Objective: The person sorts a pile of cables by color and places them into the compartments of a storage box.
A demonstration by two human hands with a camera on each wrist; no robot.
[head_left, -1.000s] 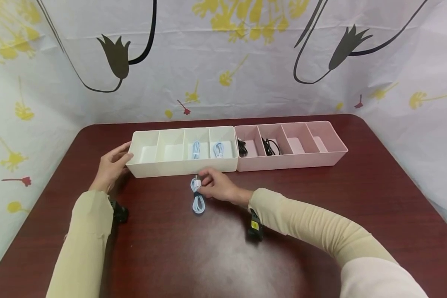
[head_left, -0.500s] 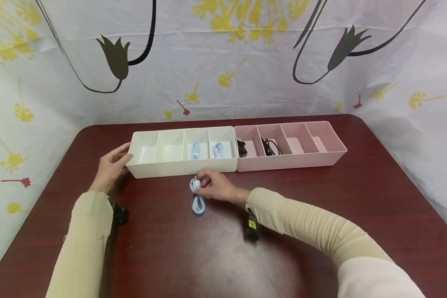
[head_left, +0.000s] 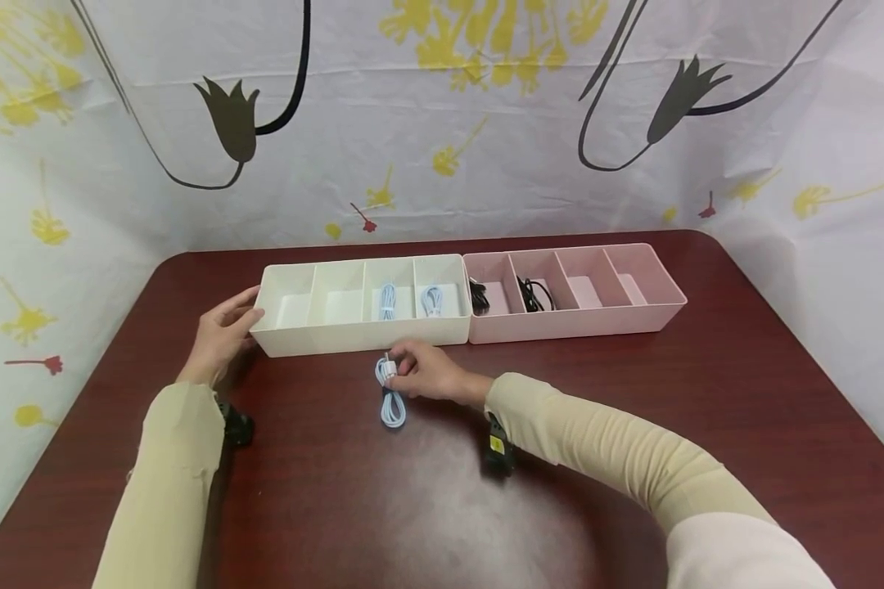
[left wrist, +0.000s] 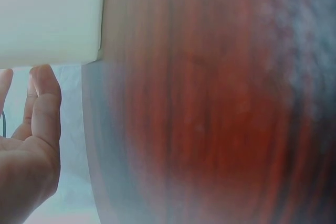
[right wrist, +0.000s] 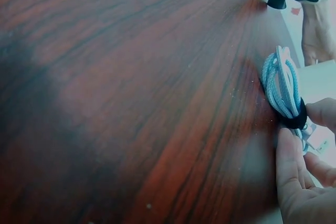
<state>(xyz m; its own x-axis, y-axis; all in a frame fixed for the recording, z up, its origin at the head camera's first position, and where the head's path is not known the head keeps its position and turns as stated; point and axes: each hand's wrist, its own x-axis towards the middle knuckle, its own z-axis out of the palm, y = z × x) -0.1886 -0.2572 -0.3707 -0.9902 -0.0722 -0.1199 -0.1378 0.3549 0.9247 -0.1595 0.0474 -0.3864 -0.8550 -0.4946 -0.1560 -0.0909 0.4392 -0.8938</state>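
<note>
My right hand (head_left: 429, 370) pinches a coiled light-blue cable (head_left: 393, 409) between thumb and fingers, in front of the white box. A black strap (right wrist: 295, 120) binds the coil, and a white plug (head_left: 390, 370) shows at its upper end. In the right wrist view the cable (right wrist: 281, 85) sticks out past the fingertips. My left hand (head_left: 221, 335) touches the left end of the white divided box (head_left: 361, 334). The left wrist view has its fingertips against the end wall of the box (left wrist: 47, 19). Two light-blue coiled cables (head_left: 388, 303) lie in the box's two right compartments, one in each.
A pink divided box (head_left: 582, 321) adjoins the white box on the right. Black cables (head_left: 534, 294) lie in its two left compartments. Both boxes stand near the back of the dark red-brown table (head_left: 324, 491). Patterned white cloth (head_left: 442, 188) hangs behind and at both sides.
Hardly anything differs. My right hand keeps its pinch on the light-blue cable in nearly the same spot, and my left hand stays at the white box's end. The head view has tilted slightly.
</note>
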